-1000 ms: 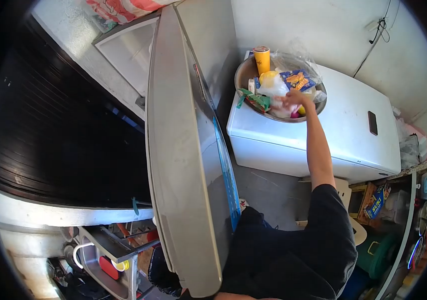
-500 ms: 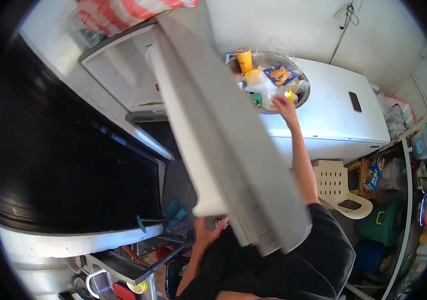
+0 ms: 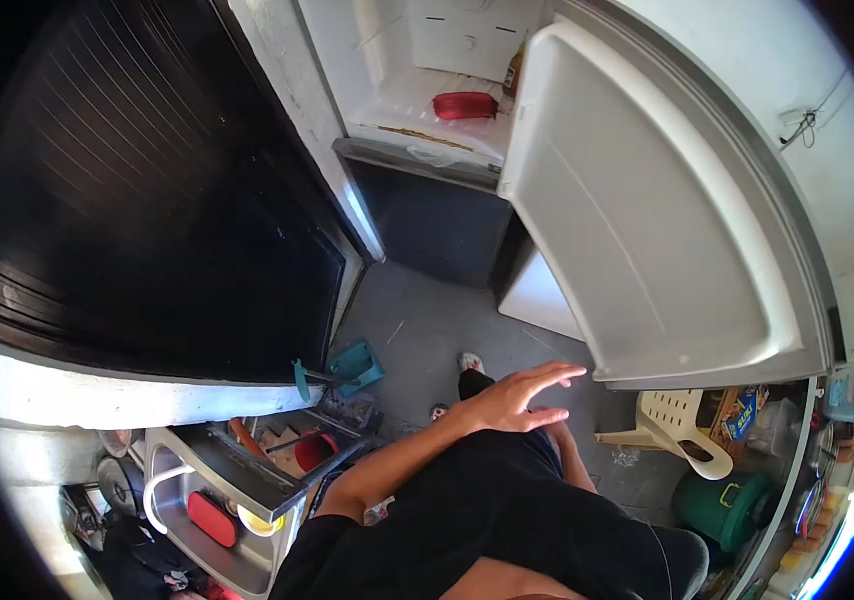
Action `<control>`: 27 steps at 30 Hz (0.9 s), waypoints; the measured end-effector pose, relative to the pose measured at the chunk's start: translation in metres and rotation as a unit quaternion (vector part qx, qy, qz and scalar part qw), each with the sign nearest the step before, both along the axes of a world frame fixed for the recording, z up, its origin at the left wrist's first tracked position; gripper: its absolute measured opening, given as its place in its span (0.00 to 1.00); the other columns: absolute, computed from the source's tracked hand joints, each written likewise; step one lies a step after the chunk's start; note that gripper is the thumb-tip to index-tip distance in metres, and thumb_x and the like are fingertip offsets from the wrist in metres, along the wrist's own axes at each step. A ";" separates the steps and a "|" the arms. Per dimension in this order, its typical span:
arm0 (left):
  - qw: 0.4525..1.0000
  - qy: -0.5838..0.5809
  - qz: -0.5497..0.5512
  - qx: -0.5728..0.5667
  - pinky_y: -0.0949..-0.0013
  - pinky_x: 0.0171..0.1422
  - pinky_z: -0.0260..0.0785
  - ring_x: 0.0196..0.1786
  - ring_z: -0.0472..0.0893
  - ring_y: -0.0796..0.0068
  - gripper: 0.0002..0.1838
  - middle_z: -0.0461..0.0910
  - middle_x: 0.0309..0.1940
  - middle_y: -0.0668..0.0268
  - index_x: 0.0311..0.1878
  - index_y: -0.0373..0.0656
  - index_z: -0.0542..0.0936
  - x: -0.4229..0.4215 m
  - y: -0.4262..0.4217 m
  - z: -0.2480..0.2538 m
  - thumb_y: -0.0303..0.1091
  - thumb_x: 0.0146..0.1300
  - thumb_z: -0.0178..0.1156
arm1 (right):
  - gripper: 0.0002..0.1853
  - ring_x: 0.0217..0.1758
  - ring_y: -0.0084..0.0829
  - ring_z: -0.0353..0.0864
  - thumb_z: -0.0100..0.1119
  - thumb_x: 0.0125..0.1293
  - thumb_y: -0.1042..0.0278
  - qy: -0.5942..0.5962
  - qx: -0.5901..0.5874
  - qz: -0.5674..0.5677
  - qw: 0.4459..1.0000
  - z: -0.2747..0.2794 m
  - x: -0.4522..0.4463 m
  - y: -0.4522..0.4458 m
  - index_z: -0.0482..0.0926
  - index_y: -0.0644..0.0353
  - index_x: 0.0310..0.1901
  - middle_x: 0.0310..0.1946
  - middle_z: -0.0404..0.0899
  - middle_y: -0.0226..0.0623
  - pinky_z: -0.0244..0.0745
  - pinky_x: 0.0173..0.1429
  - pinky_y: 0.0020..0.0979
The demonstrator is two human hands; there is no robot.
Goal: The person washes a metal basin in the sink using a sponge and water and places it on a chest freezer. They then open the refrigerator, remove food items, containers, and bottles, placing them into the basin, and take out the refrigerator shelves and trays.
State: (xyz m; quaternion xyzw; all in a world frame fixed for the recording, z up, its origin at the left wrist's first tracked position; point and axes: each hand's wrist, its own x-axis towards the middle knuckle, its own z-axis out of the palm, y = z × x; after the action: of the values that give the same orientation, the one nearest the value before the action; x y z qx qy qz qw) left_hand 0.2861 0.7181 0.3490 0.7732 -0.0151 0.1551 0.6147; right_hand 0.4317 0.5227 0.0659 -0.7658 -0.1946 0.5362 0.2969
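My left hand (image 3: 519,398) is held out in front of my body, with thumb and fingers apart and nothing in them. Its fingertips point toward the lower edge of a white refrigerator door (image 3: 652,200), with a small gap visible between them. Partly behind the left hand is my right hand (image 3: 561,434), whose fingers are mostly hidden. The door stands swung wide, its pale inner face toward me. Inside the upper compartment (image 3: 387,90) lie a red pouch (image 3: 465,105) and, partly covered by the door, a brown bottle (image 3: 514,72).
A beige plastic chair (image 3: 669,425) and a lidded green bin (image 3: 725,505) stand at the right. Lower left is a metal sink (image 3: 177,490) holding a red item (image 3: 212,518). A teal dustpan (image 3: 357,366) rests on the grey floor (image 3: 427,310).
The refrigerator door has swung aside to the right, showing the compartment inside. My right hand has left the basin on the white chest, and my left hand has come up before me.
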 end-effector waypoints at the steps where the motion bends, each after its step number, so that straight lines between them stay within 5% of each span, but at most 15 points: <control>1: 1.000 0.003 0.002 -0.003 0.60 0.63 0.66 0.59 0.75 0.63 0.32 0.68 0.63 0.58 0.68 0.42 0.63 -0.003 0.012 -0.005 0.34 0.61 0.62 | 0.07 0.32 0.31 0.82 0.58 0.60 0.72 -0.022 0.065 0.023 0.997 0.006 -0.006 0.028 0.80 0.64 0.39 0.32 0.82 0.38 0.78 0.39 0.33; 5: 0.989 0.029 0.131 -0.054 0.66 0.58 0.69 0.52 0.77 0.68 0.19 0.76 0.52 0.60 0.54 0.40 0.77 -0.020 0.076 -0.018 0.30 0.60 0.63 | 0.09 0.37 0.32 0.82 0.58 0.61 0.71 -0.112 0.384 0.046 0.916 0.042 -0.014 0.170 0.79 0.64 0.41 0.36 0.81 0.39 0.77 0.43 0.32; 7: 0.971 -0.051 0.231 0.023 0.68 0.56 0.70 0.50 0.78 0.71 0.17 0.77 0.50 0.61 0.53 0.39 0.77 -0.029 0.122 -0.021 0.27 0.60 0.62 | 0.10 0.40 0.32 0.82 0.59 0.61 0.71 -0.142 0.436 0.031 0.888 0.075 -0.013 0.258 0.79 0.63 0.43 0.39 0.81 0.39 0.76 0.46 0.31; 9: 0.951 -0.040 0.306 -0.006 0.69 0.54 0.70 0.49 0.79 0.71 0.14 0.79 0.46 0.61 0.50 0.39 0.78 -0.039 0.171 -0.027 0.28 0.61 0.61 | 0.14 0.49 0.30 0.79 0.62 0.60 0.71 -0.159 0.431 0.019 0.888 0.130 -0.008 0.350 0.77 0.61 0.47 0.44 0.79 0.39 0.73 0.50 0.29; 13: 0.876 -0.039 0.479 -0.018 0.71 0.52 0.71 0.46 0.80 0.71 0.10 0.80 0.42 0.62 0.46 0.38 0.78 -0.034 0.290 -0.036 0.27 0.61 0.60 | 0.15 0.50 0.32 0.79 0.62 0.59 0.72 -0.190 0.507 -0.045 0.840 0.224 0.011 0.481 0.76 0.61 0.48 0.45 0.78 0.40 0.74 0.50 0.31; 16: 0.876 -0.015 0.481 0.026 0.70 0.52 0.70 0.47 0.79 0.70 0.10 0.80 0.42 0.61 0.45 0.38 0.78 0.006 0.382 -0.028 0.27 0.60 0.61 | 0.15 0.50 0.33 0.78 0.61 0.59 0.72 -0.226 0.523 -0.103 0.816 0.235 0.036 0.531 0.76 0.61 0.49 0.46 0.77 0.40 0.74 0.50 0.32; 19: 0.886 0.013 0.447 0.123 0.62 0.61 0.65 0.54 0.76 0.58 0.18 0.79 0.46 0.58 0.49 0.40 0.77 0.069 0.471 -0.026 0.31 0.55 0.65 | 0.18 0.53 0.39 0.76 0.62 0.58 0.72 -0.276 0.509 -0.169 0.798 0.241 0.075 0.583 0.74 0.64 0.50 0.47 0.76 0.43 0.72 0.54 0.36; 21: 0.817 -0.034 0.445 0.366 0.54 0.66 0.60 0.59 0.73 0.57 0.25 0.78 0.50 0.59 0.52 0.43 0.76 0.113 0.513 -0.029 0.35 0.50 0.69 | 0.26 0.62 0.47 0.68 0.62 0.56 0.70 -0.430 0.489 -0.209 0.729 0.250 0.112 0.626 0.68 0.66 0.56 0.55 0.70 0.50 0.64 0.64 0.43; 25: 0.778 0.034 0.409 0.477 0.48 0.69 0.54 0.63 0.70 0.60 0.29 0.77 0.53 0.61 0.55 0.45 0.75 0.156 0.557 -0.072 0.36 0.46 0.69 | 0.35 0.68 0.53 0.58 0.63 0.54 0.69 -0.470 0.441 -0.310 0.699 0.231 0.172 0.717 0.59 0.68 0.62 0.62 0.60 0.58 0.55 0.70 0.46; 27: 0.819 0.069 0.378 0.425 0.45 0.67 0.56 0.61 0.71 0.61 0.29 0.78 0.51 0.63 0.55 0.45 0.75 0.161 0.571 -0.087 0.34 0.45 0.69 | 0.42 0.71 0.55 0.52 0.65 0.52 0.66 -0.465 0.393 -0.370 0.702 0.209 0.206 0.745 0.53 0.70 0.65 0.66 0.52 0.61 0.52 0.71 0.45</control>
State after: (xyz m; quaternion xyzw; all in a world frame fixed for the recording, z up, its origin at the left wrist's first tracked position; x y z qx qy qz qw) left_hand 0.4469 1.2890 0.2620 0.9112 0.2564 0.3002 0.1174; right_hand 0.6380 1.2674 0.2751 -0.7425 -0.2023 -0.1659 0.6167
